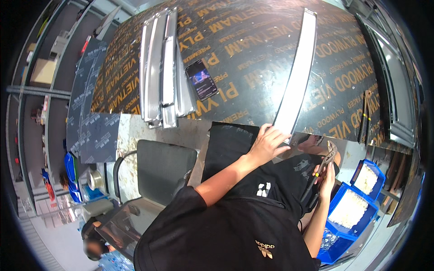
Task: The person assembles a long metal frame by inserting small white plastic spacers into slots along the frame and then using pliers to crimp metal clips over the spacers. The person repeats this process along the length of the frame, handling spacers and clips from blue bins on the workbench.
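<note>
A long, shiny, pale flat strip [299, 67] with dark edges lies across the dark printed plywood table [244, 49], its near end at the front edge. My left hand [267, 145] rests on that near end, fingers bent over it and thumb at its side. Lower right, over my lap, my right hand [326, 179] is closed round a pair of pliers [331, 152] with dark handles. The metal jaws point up and away, apart from the strip. Part of the handles is hidden by my fingers.
Several similar strips [156, 67] are stacked at the table's left, beside a lit phone [202, 80]. Blue bins [350, 210] of small white pieces stand at my right. Dark frames [393, 86] lie at the far right. A chair [165, 167] and another person [92, 248] are at left.
</note>
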{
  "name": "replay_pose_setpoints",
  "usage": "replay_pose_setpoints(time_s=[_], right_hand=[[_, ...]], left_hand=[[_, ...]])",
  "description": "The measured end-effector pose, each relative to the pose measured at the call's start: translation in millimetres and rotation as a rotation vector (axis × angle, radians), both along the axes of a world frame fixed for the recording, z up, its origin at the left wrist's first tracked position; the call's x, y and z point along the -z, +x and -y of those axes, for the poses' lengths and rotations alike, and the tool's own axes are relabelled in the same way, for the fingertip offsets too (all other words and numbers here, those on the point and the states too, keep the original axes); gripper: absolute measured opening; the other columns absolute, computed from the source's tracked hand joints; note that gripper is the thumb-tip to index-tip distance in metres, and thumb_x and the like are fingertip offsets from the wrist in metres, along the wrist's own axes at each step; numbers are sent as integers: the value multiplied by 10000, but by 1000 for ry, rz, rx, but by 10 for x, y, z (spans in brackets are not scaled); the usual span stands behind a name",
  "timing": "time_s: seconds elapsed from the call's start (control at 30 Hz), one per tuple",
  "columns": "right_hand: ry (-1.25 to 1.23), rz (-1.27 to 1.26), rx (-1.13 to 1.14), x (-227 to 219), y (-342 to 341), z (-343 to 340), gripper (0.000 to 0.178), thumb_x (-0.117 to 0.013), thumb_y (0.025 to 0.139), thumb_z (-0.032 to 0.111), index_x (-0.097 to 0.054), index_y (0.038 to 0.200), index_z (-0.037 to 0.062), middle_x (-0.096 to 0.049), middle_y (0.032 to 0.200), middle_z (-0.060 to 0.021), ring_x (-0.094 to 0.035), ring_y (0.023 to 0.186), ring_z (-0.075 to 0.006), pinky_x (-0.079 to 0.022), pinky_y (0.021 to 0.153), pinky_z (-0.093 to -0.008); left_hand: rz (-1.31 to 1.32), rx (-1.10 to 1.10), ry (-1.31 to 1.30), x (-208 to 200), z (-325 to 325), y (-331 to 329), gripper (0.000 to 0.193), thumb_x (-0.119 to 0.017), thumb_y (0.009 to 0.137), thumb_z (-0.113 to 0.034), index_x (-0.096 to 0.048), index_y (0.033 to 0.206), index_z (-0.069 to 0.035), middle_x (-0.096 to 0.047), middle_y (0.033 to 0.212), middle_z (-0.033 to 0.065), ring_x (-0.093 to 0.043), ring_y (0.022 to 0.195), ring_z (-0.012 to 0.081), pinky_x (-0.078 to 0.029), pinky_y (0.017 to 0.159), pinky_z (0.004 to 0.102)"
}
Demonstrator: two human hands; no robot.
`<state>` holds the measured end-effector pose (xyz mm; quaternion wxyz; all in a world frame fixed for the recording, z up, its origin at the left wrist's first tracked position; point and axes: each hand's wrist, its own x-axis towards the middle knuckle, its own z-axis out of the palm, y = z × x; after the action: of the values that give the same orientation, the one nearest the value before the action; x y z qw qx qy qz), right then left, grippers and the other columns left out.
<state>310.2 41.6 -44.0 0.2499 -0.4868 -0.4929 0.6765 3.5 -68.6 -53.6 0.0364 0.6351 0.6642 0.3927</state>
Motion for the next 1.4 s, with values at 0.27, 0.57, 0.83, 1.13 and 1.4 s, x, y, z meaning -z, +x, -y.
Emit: replay_pose_setpoints(time_s=[0.27,0.57,0.83,1.13,1.4], right_hand=[[56,78,63,-148,-106,25,589,-367,1158,558,-559,1401,57,-694,885,-79,-673,700,-142,-444,478,-216],[236,519,-188,-673,-585,-994,717,-553,1113,492,-322,1667,100,-696,1093,-91,-703,900,-193,-566,588,-308],[782,1029,-445,-549,-1285,-1627,724,-707,1008,327,-420,1622,73,-659,1344,-292,-654,1239,-442,-528,1033,-481],[1171,945,-259,-422,-1457,-1502,514,-772,984,295,-645,1424,60,-664,1253,-188,-665,1143,-395,-544,991,-444],[1167,487,-72,-297,-1456,-468,278,-796,926,159,-721,1166,41,-690,1231,-198,-628,1180,-383,-500,1049,-468]], left_hand=[[38,-5,9,121,-53,-11,284,-817,899,-310,-733,1102,-130,-727,1110,32,-654,1126,215,-400,1103,475],[103,7,57,130,-83,-10,282,-833,878,-328,-727,1046,-129,-719,1021,36,-662,1071,224,-420,1050,472],[119,-17,89,118,-78,3,225,-768,941,-327,-716,1020,-122,-704,1013,66,-647,1043,264,-412,1043,466],[130,-12,95,24,-81,-9,364,-838,886,-403,-690,997,-89,-663,970,64,-632,1015,270,-408,1045,450],[258,29,208,-39,-99,-61,407,-894,837,-420,-720,963,-74,-696,886,70,-678,861,294,-487,927,463]])
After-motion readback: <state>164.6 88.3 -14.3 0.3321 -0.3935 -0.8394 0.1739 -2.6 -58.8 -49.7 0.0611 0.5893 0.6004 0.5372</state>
